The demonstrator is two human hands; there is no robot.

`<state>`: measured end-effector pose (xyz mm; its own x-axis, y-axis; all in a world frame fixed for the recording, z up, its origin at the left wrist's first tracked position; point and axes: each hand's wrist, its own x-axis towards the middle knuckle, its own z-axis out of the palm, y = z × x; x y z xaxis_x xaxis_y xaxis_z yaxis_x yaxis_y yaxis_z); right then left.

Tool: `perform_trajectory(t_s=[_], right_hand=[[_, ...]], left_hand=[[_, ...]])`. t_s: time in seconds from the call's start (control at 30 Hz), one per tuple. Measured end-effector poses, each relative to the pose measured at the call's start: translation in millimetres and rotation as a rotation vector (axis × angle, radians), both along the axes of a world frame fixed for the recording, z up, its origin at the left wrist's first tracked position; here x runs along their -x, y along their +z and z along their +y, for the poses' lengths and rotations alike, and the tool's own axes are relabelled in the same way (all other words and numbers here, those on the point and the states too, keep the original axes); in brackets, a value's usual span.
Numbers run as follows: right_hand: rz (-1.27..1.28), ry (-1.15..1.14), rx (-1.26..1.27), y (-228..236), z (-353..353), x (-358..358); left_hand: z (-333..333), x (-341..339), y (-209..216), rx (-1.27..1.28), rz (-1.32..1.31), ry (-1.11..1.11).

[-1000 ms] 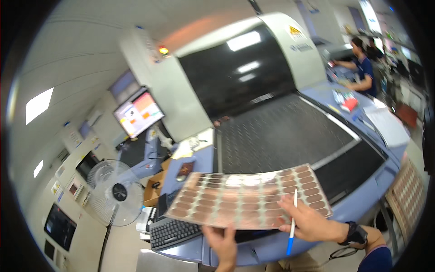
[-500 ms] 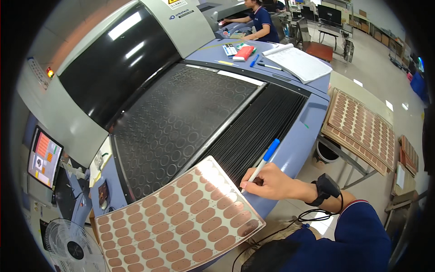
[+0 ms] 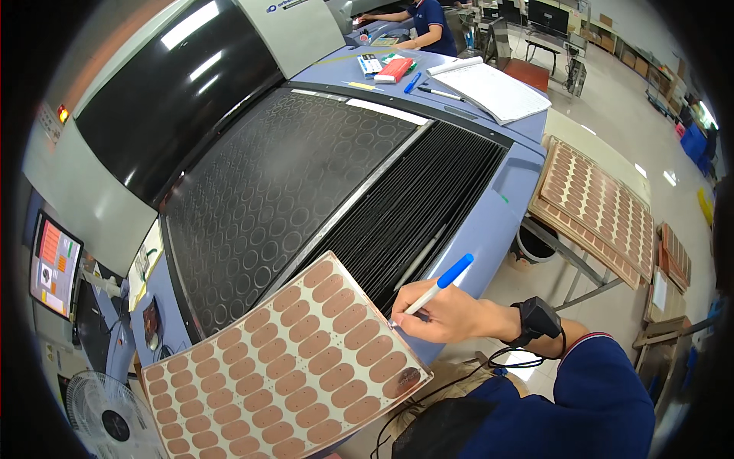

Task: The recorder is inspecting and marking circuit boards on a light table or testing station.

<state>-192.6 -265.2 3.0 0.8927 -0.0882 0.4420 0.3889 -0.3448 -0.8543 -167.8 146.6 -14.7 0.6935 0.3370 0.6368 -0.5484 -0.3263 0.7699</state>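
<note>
My right hand (image 3: 437,312) is closed around a white marker pen (image 3: 439,286) whose blue end points up and to the right. The pen's tip is at the right edge of a large thin panel (image 3: 327,428), beside the upper corner half of that edge; I cannot tell whether it touches. Rows of copper-coloured rounded oblongs cover the pale panel, which slants over the front of a blue-grey machine (image 3: 489,229). A dark strap with a black box (image 3: 537,317) sits on my right wrist. My left hand does not show.
The machine has a black bed (image 3: 283,180) marked with rings and a dark hood (image 3: 180,84). A notebook (image 3: 497,88), pens and a red box (image 3: 393,70) lie on its far ledge. Similar panels (image 3: 596,203) are stacked at right. A fan (image 3: 115,424) stands lower left. Another person (image 3: 430,27) works beyond.
The whole view has shifted, so the scene sits further left and higher. Relative to the panel, my right hand has slid slightly along its right edge toward me, and the pen leans lower.
</note>
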Motion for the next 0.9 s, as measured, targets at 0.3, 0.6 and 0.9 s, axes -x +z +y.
perform_trajectory(t_s=[0.3,0.6,0.9], right_hand=[[-0.024,-0.082,-0.408,-31.7,-4.1,-3.7],[-0.151,-0.209,-0.487,-71.8,-55.3,11.2],[-0.089,-0.2,-0.449,-80.6,-63.2,7.1]], left_hand=[[30.3,29.4,21.6,-0.314,0.052,0.327],[197.8,246.9,-9.5,0.816,-0.261,0.019],[196.8,376.8,-248.1,1.033,0.069,0.512]])
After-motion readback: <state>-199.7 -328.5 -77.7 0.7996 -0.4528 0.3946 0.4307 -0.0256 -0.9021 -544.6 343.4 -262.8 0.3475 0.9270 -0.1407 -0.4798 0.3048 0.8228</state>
